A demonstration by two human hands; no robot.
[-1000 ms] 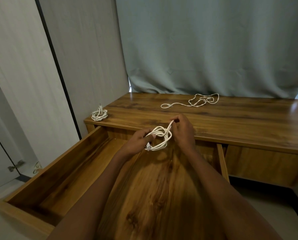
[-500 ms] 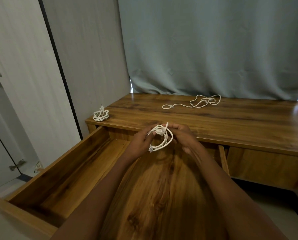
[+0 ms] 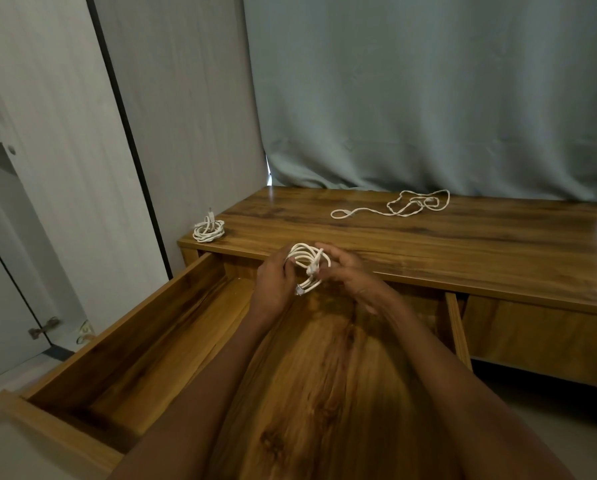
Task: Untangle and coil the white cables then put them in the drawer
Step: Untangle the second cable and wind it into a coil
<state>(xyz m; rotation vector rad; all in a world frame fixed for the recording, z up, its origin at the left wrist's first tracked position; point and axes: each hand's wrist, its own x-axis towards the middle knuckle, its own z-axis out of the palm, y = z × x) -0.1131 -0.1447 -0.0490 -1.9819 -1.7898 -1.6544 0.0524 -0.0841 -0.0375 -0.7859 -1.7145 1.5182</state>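
Observation:
Both hands hold a coiled white cable [image 3: 306,263] above the back of the open wooden drawer [image 3: 124,344]. My left hand [image 3: 273,282] grips the coil's left side, with a plug end sticking out below its fingers. My right hand [image 3: 342,266] pinches the wrapped part on the coil's right side. A second coiled white cable [image 3: 208,231] lies on the desk's left corner. A loose, tangled white cable [image 3: 399,206] sprawls on the desktop [image 3: 463,244] near the curtain.
A grey-green curtain [image 3: 428,91] hangs behind the desk. Pale cabinet panels [image 3: 82,150] stand to the left, close to the drawer's side. A closed drawer front [image 3: 532,337] sits to the right of the open drawer.
My right hand has moved from pulling the cable end up to pinching the wrap on the coil. The coil has turned a little more upright between both hands.

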